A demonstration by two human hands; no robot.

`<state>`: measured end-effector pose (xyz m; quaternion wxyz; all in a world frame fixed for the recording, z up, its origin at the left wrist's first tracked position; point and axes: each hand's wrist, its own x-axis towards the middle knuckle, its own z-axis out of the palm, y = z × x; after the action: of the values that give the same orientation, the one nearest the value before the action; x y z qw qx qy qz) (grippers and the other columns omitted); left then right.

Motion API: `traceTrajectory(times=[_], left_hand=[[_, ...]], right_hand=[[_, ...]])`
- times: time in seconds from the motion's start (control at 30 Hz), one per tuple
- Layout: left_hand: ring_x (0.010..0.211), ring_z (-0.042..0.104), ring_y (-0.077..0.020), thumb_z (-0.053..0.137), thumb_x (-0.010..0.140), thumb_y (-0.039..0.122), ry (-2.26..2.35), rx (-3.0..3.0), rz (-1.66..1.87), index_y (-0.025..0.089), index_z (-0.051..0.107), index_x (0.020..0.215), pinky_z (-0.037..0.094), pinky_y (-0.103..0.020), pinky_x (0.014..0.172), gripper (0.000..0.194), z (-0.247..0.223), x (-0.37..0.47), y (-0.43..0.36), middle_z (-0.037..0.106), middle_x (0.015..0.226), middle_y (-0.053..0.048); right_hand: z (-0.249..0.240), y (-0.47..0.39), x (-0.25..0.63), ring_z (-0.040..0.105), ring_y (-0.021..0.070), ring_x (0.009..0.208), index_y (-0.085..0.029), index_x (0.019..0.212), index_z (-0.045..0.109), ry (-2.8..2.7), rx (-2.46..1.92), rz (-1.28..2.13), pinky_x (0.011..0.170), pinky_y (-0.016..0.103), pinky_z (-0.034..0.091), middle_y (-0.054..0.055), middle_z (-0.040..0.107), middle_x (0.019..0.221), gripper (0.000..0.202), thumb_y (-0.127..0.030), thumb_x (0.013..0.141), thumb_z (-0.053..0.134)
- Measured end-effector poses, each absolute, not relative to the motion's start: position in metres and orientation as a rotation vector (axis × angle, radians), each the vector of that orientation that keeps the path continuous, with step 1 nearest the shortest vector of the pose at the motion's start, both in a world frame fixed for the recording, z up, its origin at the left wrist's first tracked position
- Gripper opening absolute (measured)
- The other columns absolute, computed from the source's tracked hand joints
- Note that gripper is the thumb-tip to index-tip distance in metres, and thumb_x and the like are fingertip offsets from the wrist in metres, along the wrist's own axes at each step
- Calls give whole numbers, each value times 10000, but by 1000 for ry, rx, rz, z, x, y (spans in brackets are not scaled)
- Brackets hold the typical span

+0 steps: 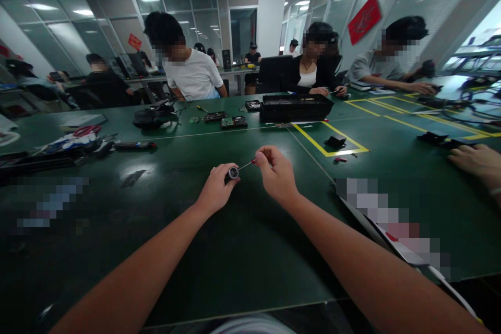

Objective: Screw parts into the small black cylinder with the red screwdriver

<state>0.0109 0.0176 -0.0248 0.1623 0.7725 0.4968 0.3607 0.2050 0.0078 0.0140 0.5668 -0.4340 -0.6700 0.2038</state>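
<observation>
Over the green table (188, 266), my left hand (215, 188) is closed around a small black cylindrical part (233, 173). Its round, pale-rimmed end faces me; what is inside the rim is too small to make out. My right hand (277, 175) pinches the red handle of a thin screwdriver (246, 165). The metal shaft points left and down toward the cylinder's end. Whether the tip touches it I cannot tell.
Beyond my hands stand a long black housing (296, 108) and circuit boards (234, 122). A black bracket (335, 142) lies inside yellow tape at right. Cables and tools (78, 141) are heaped at left. Another person's hand (475, 162) rests at far right; several people sit around.
</observation>
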Motion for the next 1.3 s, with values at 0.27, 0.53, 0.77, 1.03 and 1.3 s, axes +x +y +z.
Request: traceTrajectory(times=[0.27,0.53,0.77,1.03,1.3], left_hand=[[1094,598,-250,644,927,226,1438,2224,1009,248,633,1201,432,-453,1023,275,-23,12,19,672,1218,-42],[1120,605,-256,651,926,242,1425,2251,1025,258,633,1201,409,-466,1051,277,-24,12,18,673,1232,-45],[1098,602,-254,649,926,242,1460,2254,996,254,628,1205,410,-480,1058,281,-21,14,17,669,1210,-51],[1128,584,-263,641,941,273,1445,2308,943,265,612,1227,351,-537,1106,288,-22,14,16,659,1226,-51],[1137,586,-266,647,934,261,1472,2308,921,256,616,1236,352,-542,1109,304,-26,12,19,662,1215,-61]], right_hand=[[15,9,206,683,196,780,-220,971,616,-1584,-1062,492,734,336,499,34,715,844,199,-397,981,525],[20,7,205,652,173,671,-216,888,647,-1543,-1168,460,658,311,473,15,711,753,247,-450,945,589],[21,5,209,611,156,653,-209,985,632,-1677,-1112,450,626,291,438,8,684,777,166,-333,963,525],[22,5,207,579,160,578,-223,894,662,-1686,-1198,368,574,297,381,-6,634,660,327,-443,1009,450],[23,6,205,659,208,719,-217,1100,665,-1752,-1219,402,658,328,422,41,722,821,321,-378,1017,400]])
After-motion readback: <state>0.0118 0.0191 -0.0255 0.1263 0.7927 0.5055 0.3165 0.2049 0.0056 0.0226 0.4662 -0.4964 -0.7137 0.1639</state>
